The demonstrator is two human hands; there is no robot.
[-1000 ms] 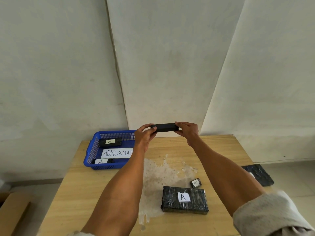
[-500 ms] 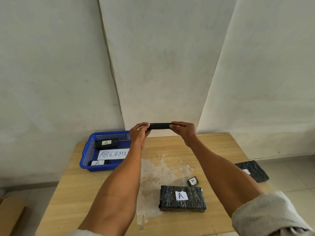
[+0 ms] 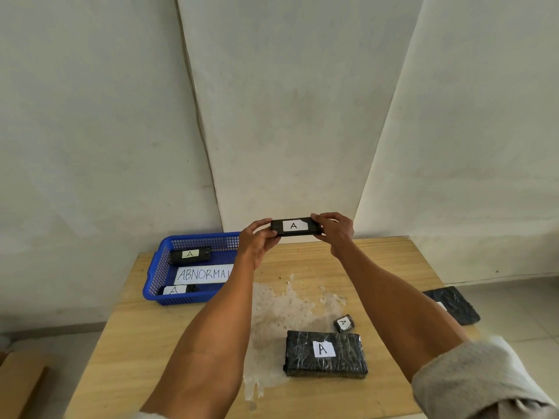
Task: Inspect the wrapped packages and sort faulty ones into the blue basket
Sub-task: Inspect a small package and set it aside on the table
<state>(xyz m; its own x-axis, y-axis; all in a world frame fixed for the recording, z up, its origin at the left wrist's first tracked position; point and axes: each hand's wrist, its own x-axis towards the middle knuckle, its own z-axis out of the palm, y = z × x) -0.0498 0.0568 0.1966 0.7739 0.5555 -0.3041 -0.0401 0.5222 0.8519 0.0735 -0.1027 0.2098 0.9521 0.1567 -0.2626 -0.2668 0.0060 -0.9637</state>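
Observation:
A slim black wrapped package (image 3: 295, 226) with a white "A" label is held up above the table's far edge. My left hand (image 3: 257, 241) pinches its left end and my right hand (image 3: 335, 232) pinches its right end. The blue basket (image 3: 157, 267) stands at the table's back left, with an "ABNORMAL" sign and two black labelled packages (image 3: 190, 254) (image 3: 177, 289) inside. On the table near me lie a large black package (image 3: 325, 353) and a tiny one (image 3: 344, 322), both marked "A".
The wooden table (image 3: 145, 343) has a pale peeled patch (image 3: 278, 313) in its middle. A flat black package (image 3: 452, 308) lies at the right edge, partly hidden by my right forearm. White walls stand behind the table. A cardboard piece (image 3: 18, 385) is at the lower left.
Both hands have rotated the slim package, so its face with the white "A" label now turns toward me; before, only a dark side showed.

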